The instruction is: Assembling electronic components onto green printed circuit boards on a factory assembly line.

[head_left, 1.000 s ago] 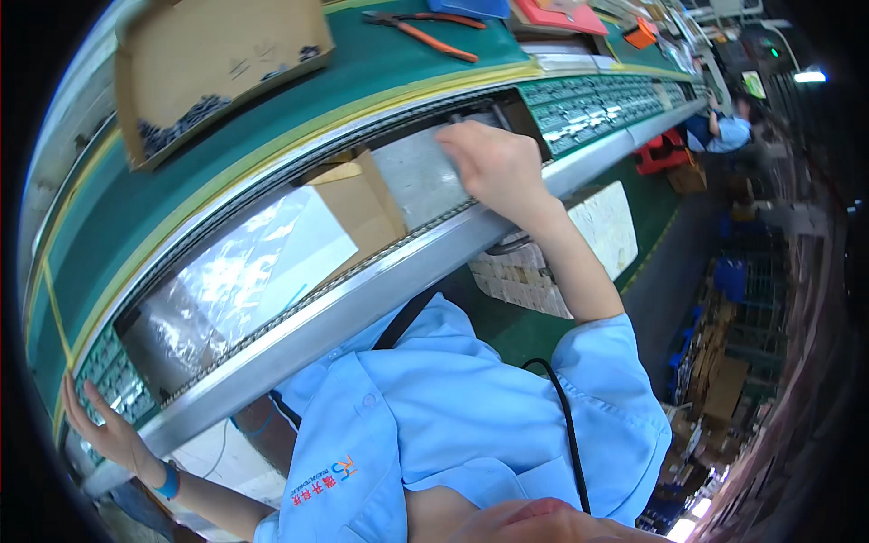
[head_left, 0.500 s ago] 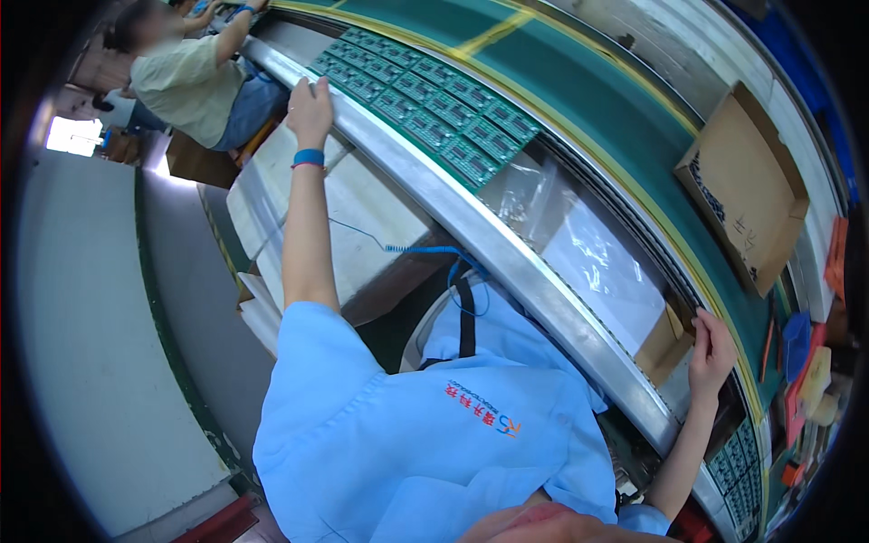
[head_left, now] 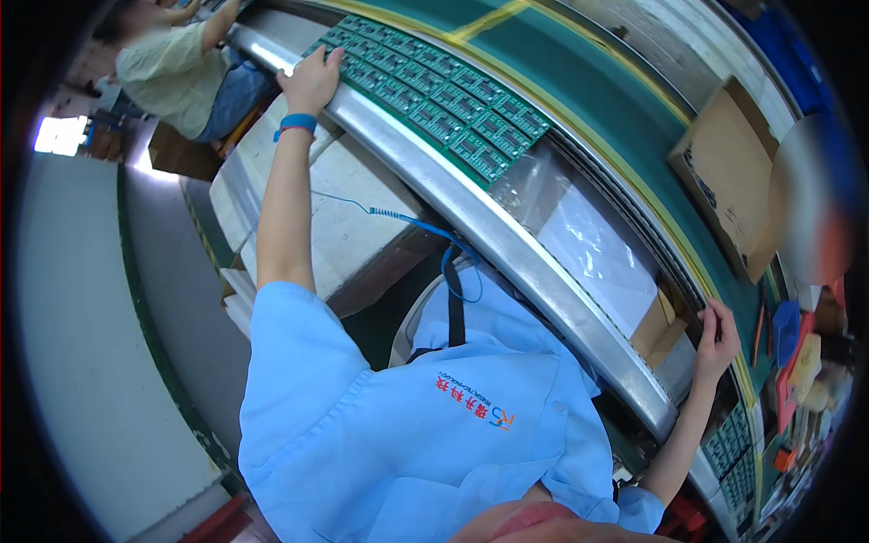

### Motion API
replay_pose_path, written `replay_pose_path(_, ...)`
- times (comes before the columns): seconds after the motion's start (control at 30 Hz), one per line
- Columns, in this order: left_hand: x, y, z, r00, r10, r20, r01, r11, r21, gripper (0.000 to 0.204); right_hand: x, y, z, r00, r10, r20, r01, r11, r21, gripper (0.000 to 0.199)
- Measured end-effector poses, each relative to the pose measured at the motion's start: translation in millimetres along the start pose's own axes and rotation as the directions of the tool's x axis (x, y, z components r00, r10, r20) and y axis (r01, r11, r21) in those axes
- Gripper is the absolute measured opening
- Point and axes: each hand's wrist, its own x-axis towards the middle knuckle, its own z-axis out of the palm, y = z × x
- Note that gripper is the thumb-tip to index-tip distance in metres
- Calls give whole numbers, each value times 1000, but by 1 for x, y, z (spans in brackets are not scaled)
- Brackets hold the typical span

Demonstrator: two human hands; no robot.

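My left hand (head_left: 310, 81) rests at the near left edge of a group of green circuit boards (head_left: 434, 95), with thumb and fingers apart, above the silver metal rail (head_left: 507, 235). The boards lie side by side between this rail and the dark far rail (head_left: 625, 190). A blue wrist strap (head_left: 297, 121) circles my left wrist, and a coiled blue cord (head_left: 389, 214) runs below it. Farther right, my right hand (head_left: 719, 339) has its fingers bent together at the far rail; what they pinch, if anything, is hidden.
Clear plastic bags (head_left: 593, 253) and a small cardboard box (head_left: 656, 326) sit between the rails. Beyond is a green belt with an open carton (head_left: 724, 181), partly covered by a blurred shape. More boards (head_left: 730, 452) lie lower right. A co-worker (head_left: 176, 68) sits far left.
The boards have slid a little rightward along the rails, and my left hand's fingers have spread at their edge. The view has shifted slightly. My right hand stays by the far rail.
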Motion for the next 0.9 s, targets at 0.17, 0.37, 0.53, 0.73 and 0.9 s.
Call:
replay_pose_path(0.17, -57, -74, -64, 996, -94, -6, 93, 983, 156, 60, 66, -29, 66, 992, -109, -64, 119, 978, 172, 13)
replay_pose_path(0.37, -160, -70, -126, 998, 28, -56, -14, 972, 236, 48, 155, -103, 104, 898, -439, 23, 435, 895, 101, 15)
replay_pose_path(0.53, -190, 6, -139, 982, 184, -40, -180, 980, 82, 42, 228, -109, 113, 881, -225, 416, 353, 899, -261, 31)
replay_pose_path(0.73, -225, 68, -169, 944, 330, -3, -327, 935, -136, 49, 261, -130, 140, 775, -472, 420, 425, 882, 206, 39)
replay_pose_path(0.9, -241, 86, -181, 907, 419, -30, -420, 904, -83, 54, 271, -167, 146, 678, -582, 448, 509, 812, 284, 30)
